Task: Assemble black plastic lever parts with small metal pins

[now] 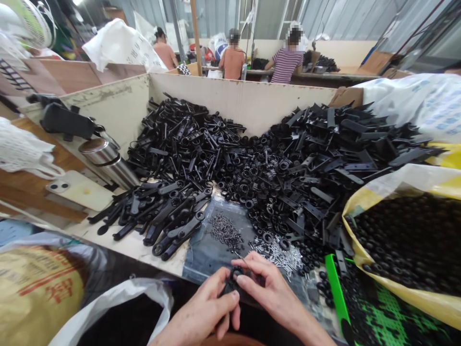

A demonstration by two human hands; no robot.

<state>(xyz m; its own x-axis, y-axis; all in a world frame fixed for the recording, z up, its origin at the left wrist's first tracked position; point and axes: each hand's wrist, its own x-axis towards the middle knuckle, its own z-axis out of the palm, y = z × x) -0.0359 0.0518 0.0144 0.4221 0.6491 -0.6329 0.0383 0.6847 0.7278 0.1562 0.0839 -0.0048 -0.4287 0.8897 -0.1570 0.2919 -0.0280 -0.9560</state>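
Both hands meet low in the middle of the head view, over the front edge of the bench. My left hand [216, 300] is closed around a small black plastic part [230, 284], much of it hidden by the fingers. My right hand [264, 283] pinches the same part from the other side with thumb and fingers. A thin metal rod [242, 260] sticks out by the right fingertips; its far end is hidden. Just beyond the hands lie small dark screws [225, 230] and silver pins [279, 254] on a dark sheet [201, 254].
Black handle-like parts [176, 216] lie in rows at left; heaps of loose black parts [190, 139] fill the walled bench. A steel flask [108, 161] and phone [79, 188] stand left. A yellow-edged sack [360, 192] and green crate [334, 288] are right. Three people sit beyond.
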